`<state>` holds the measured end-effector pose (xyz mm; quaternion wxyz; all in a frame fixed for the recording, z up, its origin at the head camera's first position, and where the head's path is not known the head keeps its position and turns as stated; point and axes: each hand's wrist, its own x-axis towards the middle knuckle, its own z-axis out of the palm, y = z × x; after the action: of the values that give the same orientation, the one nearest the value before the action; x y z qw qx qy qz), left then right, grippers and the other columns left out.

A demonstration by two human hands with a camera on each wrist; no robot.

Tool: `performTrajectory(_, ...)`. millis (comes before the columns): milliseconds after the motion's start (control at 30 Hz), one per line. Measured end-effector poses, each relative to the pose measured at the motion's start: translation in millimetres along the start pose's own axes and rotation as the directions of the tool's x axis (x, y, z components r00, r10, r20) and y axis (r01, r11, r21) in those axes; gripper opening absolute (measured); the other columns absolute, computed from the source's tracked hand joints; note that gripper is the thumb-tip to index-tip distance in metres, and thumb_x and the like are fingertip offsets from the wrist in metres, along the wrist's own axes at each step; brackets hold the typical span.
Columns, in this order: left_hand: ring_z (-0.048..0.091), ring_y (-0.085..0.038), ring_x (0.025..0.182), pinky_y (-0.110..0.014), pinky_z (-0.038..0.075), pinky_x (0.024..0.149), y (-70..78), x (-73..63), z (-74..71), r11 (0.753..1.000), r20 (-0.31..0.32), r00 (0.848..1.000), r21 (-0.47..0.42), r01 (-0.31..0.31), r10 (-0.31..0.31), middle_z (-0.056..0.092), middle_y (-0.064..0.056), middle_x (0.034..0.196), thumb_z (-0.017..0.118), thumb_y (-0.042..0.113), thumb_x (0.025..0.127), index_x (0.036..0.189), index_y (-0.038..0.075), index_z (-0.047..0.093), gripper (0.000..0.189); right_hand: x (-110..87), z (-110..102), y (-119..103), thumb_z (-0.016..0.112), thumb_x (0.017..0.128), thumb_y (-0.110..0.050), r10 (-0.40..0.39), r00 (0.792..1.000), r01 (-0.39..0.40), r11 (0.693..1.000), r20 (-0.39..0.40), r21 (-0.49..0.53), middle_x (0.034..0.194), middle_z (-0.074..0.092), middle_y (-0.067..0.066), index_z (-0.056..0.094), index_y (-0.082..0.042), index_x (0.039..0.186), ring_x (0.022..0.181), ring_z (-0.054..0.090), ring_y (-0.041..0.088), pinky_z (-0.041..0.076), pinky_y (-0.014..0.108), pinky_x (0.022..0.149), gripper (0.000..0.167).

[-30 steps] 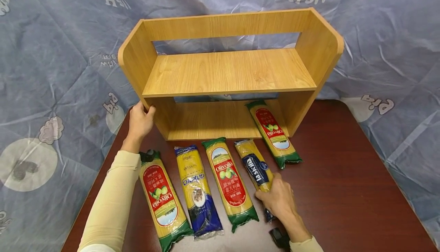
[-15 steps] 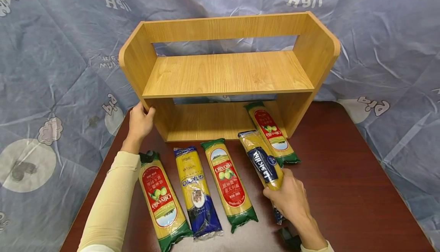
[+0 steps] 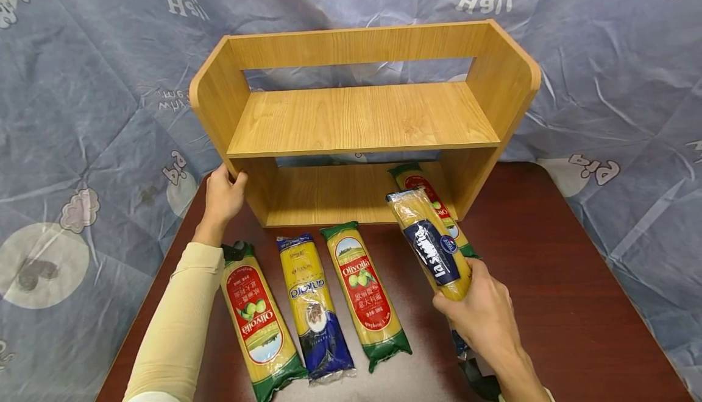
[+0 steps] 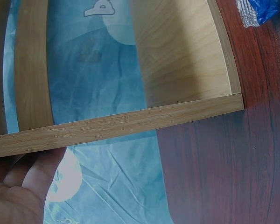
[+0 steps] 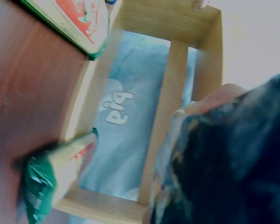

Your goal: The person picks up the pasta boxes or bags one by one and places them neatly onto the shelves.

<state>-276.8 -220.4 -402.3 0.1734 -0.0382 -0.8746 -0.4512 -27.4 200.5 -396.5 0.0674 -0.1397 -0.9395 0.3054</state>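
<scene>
My left hand point(image 3: 223, 198) grips the left side panel of a two-tier wooden shelf point(image 3: 362, 119); in the left wrist view its fingers point(image 4: 25, 177) lie against the panel's outer face. With my right hand point(image 3: 488, 313) I hold the lower part of a La Sicilia spaghetti pack point(image 3: 430, 250), tilted and raised over the table. The pack's far end overlaps an Olivoilà spaghetti pack point(image 3: 414, 176), which lies partly on the bottom shelf and sticks out in front. In the right wrist view, the held pack's dark end point(image 5: 228, 154) is blurred and close.
On the dark red table point(image 3: 570, 280), left of my right hand, lie an Olivoilà pack point(image 3: 367, 292), a blue and yellow Ankara pasta pack point(image 3: 315, 304) and another Olivoilà pack point(image 3: 260, 323). A patterned blue cloth point(image 3: 99, 116) hangs behind the shelf.
My right hand has lifted the La Sicilia pack and carried it right and toward the shelf, now partly covering the Olivoilà pack there. My left hand stays on the panel.
</scene>
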Motion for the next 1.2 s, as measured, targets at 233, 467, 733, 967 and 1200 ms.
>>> performTrajectory(233,0.067,-0.037,0.105,-0.052,0.054,0.086,-0.5,-0.4,-1.4,1.0,0.0,1.0,-0.006,0.01,-0.01,0.068,-0.026,0.116,0.053,0.013,0.103,0.127,-0.004,0.061,0.03,1.1,-23,-8,0.086,0.07,-0.025,-0.052,0.996,0.05,0.998,-0.068,-0.025,0.092,0.066,0.02,0.048,0.004,0.135,0.07,0.061,0.028,0.049,0.041,0.058,0.081)
performTrajectory(467,0.068,-0.037,0.103,-0.051,0.053,0.084,-2.4,1.1,-0.1,1.0,0.001,1.0,-0.01,0.004,-0.004,0.069,-0.025,0.114,0.054,0.014,0.103,0.123,-0.004,0.062,0.028,9.3,-41,-17,0.087,0.069,-0.023,-0.101,0.983,0.096,0.995,-0.153,-0.04,0.089,0.066,0.02,0.05,0.003,0.133,0.069,0.06,0.031,0.046,0.04,0.058,0.078)
performTrajectory(733,0.068,-0.037,0.105,-0.052,0.054,0.087,-2.4,1.8,0.4,1.0,0.004,1.0,-0.008,0.011,-0.011,0.069,-0.025,0.116,0.053,0.015,0.103,0.123,-0.004,0.061,0.03,24.3,-59,-25,0.089,0.069,-0.026,-0.146,0.97,0.135,0.989,-0.194,-0.068,0.092,0.067,0.022,0.05,0.003,0.135,0.073,0.061,0.035,0.045,0.042,0.06,0.082)
performTrajectory(967,0.068,-0.038,0.106,-0.053,0.054,0.088,-0.7,2.4,0.2,1.0,0.009,1.0,-0.013,0.01,-0.01,0.068,-0.026,0.117,0.054,0.014,0.103,0.124,-0.004,0.061,0.029,39.6,-73,-28,0.085,0.073,-0.027,-0.13,0.983,0.123,0.991,-0.129,-0.059,0.094,0.068,0.022,0.049,0.004,0.137,0.075,0.062,0.034,0.047,0.037,0.058,0.079)
performTrajectory(1200,0.068,-0.039,0.107,-0.053,0.055,0.088,-1.5,1.7,-0.8,1.0,0.011,1.0,-0.019,0.01,-0.01,0.068,-0.027,0.118,0.054,0.015,0.103,0.126,-0.004,0.06,0.031,58.4,-85,-37,0.084,0.075,-0.031,-0.121,0.989,0.116,0.991,-0.09,-0.06,0.099,0.067,0.023,0.049,0.004,0.138,0.077,0.063,0.034,0.047,0.036,0.058,0.081)
